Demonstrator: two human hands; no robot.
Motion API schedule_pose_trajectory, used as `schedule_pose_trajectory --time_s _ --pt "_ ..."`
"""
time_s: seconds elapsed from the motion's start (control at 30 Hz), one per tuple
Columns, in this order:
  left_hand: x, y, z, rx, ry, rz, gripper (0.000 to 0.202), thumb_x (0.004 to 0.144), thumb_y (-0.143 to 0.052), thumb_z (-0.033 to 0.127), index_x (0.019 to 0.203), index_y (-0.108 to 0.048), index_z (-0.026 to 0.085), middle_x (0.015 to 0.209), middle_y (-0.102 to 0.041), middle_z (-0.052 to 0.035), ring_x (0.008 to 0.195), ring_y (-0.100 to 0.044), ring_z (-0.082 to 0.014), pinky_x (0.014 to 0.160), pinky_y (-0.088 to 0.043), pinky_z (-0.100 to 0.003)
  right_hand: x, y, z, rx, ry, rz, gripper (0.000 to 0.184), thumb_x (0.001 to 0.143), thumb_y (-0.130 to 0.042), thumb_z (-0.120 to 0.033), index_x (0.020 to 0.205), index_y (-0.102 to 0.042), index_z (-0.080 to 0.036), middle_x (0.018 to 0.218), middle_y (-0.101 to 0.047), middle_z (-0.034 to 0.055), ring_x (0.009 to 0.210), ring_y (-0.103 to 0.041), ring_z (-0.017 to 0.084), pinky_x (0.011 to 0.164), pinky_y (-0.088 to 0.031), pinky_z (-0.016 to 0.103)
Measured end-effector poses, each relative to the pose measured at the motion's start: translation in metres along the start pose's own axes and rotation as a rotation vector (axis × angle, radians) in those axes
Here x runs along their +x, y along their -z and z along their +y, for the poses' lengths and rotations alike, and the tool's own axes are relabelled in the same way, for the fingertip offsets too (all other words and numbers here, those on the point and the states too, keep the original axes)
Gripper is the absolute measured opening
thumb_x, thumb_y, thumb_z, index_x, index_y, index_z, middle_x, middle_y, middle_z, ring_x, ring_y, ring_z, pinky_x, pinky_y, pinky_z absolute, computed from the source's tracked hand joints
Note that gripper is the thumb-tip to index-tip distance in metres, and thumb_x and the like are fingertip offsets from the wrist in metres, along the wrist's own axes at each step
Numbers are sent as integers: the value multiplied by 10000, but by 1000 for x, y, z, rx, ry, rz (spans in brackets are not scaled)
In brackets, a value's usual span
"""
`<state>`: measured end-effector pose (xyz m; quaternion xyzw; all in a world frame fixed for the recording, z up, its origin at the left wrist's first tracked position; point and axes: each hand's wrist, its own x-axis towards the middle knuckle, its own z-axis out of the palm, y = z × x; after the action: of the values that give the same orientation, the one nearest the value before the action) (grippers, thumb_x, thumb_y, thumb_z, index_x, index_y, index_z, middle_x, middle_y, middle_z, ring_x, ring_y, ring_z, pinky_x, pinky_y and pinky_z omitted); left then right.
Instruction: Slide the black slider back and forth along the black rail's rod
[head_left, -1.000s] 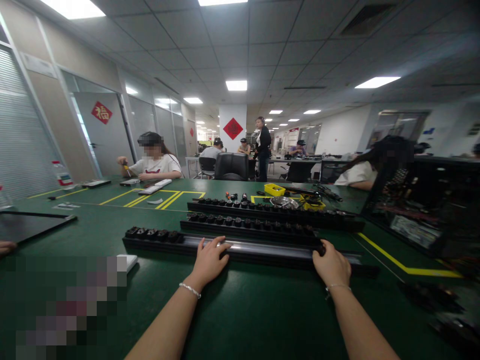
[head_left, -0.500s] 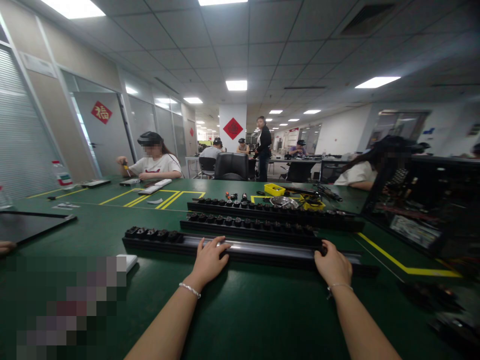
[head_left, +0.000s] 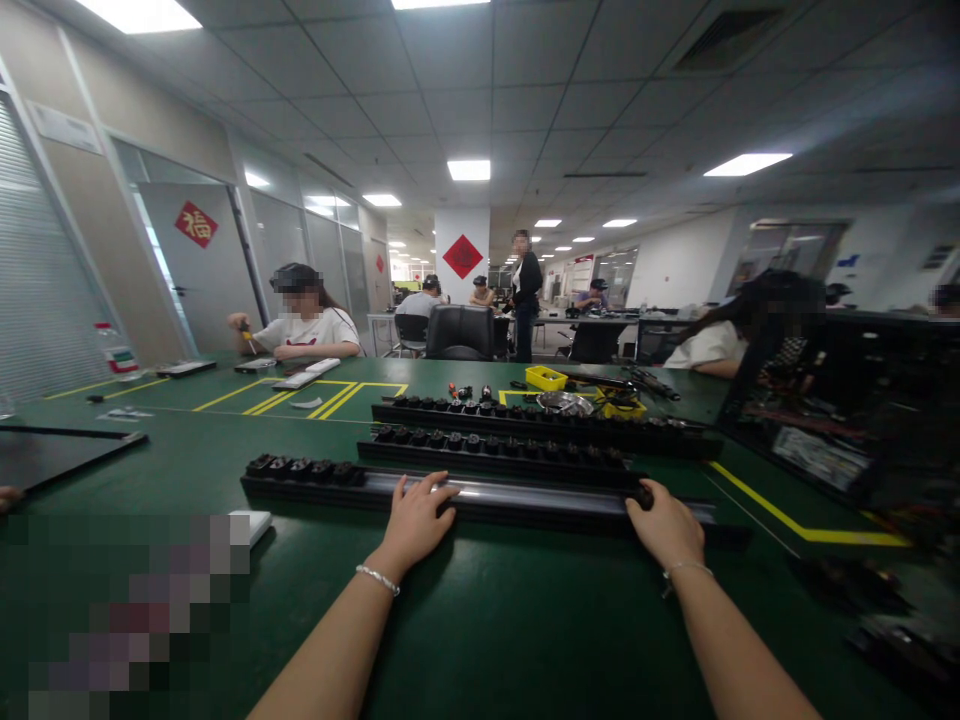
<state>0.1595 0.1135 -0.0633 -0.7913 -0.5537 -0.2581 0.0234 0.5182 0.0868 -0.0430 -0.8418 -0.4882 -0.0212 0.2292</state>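
Our left hand (head_left: 416, 515) is resting, fingers spread, on the black rail (head_left: 540, 497); our right hand (head_left: 670, 525) is pinching a small black module (head_left: 643, 495) over it. Between them the rail is running uncovered; green tabletop (head_left: 495, 610) is spreading from its near edge; far beyond, leftward, a red sign (head_left: 196, 224) is reading "福".

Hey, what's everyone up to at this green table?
At the front, someone's left hand rests on the nearest black rail, while the right hand pinches a small dark part at it. Five black modules sit at the rail's left end. Behind lies a second rail lined with similar pieces.
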Motion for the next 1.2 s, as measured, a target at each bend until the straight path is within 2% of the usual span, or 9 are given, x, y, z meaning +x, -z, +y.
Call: schedule_pose_trajectory --time_s 0.57,0.83,1.2 --pt "0 0 0 -2 -4 -3 267 775 -493 314 1020 -583 373 1276 -495 38 1119 -480 -191 1057 -91 -519 1 0 2 -8 -29 2 511 769 -337 -393 1232 -451 -210 1138 -574 103 1066 -496 273 854 -387 418" --pt "0 0 2 5 -8 12 265 766 -504 305 1009 -587 369 1263 -509 33 1111 -490 -189 1055 -109 -516 -1 1 6 -66 -19 48 503 762 -346 -403 1203 -480 -202 1132 -585 94 1095 -477 256 923 -327 404" --pt "0 1 2 -1 6 -8 265 768 -498 310 1010 -588 372 1272 -499 32 1119 -482 -192 1052 -106 -522 2 3 9 -39 -31 35 514 771 -331 -405 1228 -454 -203 1133 -580 100 1084 -487 258 900 -352 409"
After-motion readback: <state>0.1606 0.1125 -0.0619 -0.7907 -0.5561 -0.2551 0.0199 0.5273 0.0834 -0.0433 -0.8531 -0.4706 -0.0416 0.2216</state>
